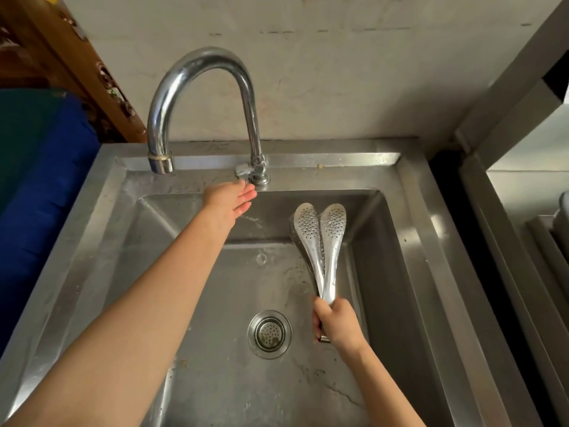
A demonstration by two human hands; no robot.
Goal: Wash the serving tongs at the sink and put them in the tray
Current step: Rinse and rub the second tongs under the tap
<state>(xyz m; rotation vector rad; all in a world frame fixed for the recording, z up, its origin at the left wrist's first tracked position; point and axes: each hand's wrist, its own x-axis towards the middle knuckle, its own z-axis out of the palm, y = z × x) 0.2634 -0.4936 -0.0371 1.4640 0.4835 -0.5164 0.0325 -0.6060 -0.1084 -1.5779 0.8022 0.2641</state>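
Observation:
My right hand (337, 323) grips the handle end of the steel serving tongs (323, 241), whose two perforated spoon heads point away from me over the right half of the steel sink (412, 241). The tongs look squeezed together. My left hand (229, 200) reaches to the base of the curved chrome faucet (197, 87), fingertips at its small tap lever (243, 171). I see no water coming from the spout (160, 163), which hangs over the sink's back left corner.
The round drain strainer (269, 334) sits in the basin floor, left of my right hand. A blue and green object (37, 180) stands left of the sink. At the right edge is a second steel counter holding a metal container (562, 223).

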